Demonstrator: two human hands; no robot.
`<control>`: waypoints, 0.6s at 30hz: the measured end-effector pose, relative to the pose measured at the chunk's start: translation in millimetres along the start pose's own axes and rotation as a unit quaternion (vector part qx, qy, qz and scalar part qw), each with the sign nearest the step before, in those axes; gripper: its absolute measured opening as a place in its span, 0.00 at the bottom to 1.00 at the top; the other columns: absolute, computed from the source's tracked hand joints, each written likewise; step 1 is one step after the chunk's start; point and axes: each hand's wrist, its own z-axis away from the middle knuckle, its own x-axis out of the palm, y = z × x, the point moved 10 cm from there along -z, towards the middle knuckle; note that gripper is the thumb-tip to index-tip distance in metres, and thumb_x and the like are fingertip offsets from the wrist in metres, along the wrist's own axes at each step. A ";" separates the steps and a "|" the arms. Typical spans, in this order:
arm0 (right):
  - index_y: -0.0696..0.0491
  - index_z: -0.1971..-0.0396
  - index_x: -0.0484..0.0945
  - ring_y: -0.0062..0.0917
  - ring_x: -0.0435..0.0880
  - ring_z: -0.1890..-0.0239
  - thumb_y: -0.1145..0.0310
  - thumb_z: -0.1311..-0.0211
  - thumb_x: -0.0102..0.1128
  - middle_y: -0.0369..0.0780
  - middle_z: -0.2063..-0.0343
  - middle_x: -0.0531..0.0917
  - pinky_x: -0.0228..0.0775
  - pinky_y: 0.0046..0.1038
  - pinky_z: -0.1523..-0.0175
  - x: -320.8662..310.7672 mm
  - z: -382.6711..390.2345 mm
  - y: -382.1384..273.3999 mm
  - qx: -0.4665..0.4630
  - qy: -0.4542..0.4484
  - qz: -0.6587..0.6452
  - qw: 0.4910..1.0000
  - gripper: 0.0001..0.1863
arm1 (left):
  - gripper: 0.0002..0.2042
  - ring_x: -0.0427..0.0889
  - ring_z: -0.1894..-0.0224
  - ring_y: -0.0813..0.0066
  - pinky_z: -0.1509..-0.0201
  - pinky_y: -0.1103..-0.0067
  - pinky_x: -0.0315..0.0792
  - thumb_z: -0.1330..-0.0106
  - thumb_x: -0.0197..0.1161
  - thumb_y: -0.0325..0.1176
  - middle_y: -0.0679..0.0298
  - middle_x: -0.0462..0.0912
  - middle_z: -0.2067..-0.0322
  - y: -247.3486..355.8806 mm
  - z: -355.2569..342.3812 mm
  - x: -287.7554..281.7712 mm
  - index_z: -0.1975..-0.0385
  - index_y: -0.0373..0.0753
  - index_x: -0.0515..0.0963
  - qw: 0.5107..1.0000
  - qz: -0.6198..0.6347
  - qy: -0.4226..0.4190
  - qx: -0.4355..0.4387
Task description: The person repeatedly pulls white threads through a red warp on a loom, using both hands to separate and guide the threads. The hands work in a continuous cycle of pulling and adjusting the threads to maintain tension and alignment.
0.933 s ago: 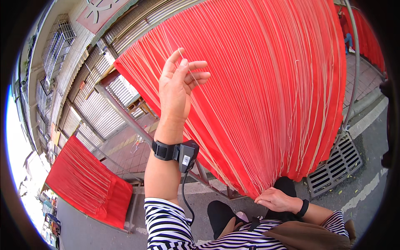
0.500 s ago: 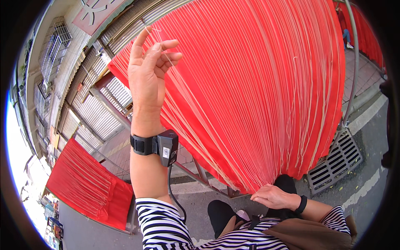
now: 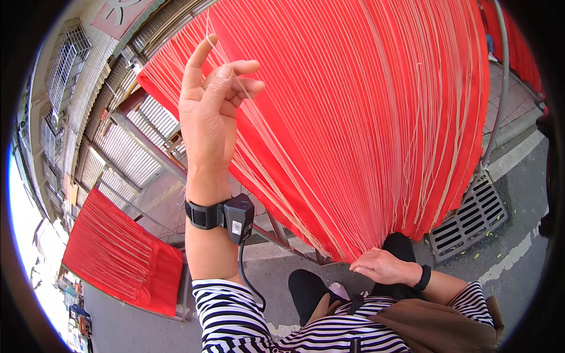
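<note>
My left hand [image 3: 210, 112] is raised high in front of a big red cloth [image 3: 376, 117] that leans on a metal frame. Its thumb and fingers pinch a thin pale strand [image 3: 259, 135], one of many laid in long lines over the cloth. A black wrist strap with a small black device [image 3: 238, 215] sits on that forearm. My right hand [image 3: 382, 267] is low, at the cloth's bottom edge, with its fingers closed on the lower ends of the strands.
A second red cloth on a frame [image 3: 120, 259] stands at the lower left. A metal drain grate [image 3: 471, 215] lies in the pavement at the right. Building fronts with shutters [image 3: 118, 147] rise behind. A metal pole [image 3: 500, 76] runs along the cloth's right side.
My left hand has moved left and upward along the cloth, with the strand still pinched. My right hand has stayed at the bottom edge.
</note>
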 end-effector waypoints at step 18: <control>0.53 0.61 0.79 0.42 0.80 0.62 0.65 0.24 0.48 0.42 0.69 0.80 0.75 0.42 0.53 32.2 28.3 26.5 0.068 -0.051 -0.025 0.996 0.11 | 0.16 0.83 0.42 0.53 0.35 0.65 0.75 0.25 0.56 0.28 0.47 0.83 0.46 -201.1 348.3 69.4 0.42 0.30 0.75 0.873 0.189 -0.023 -0.450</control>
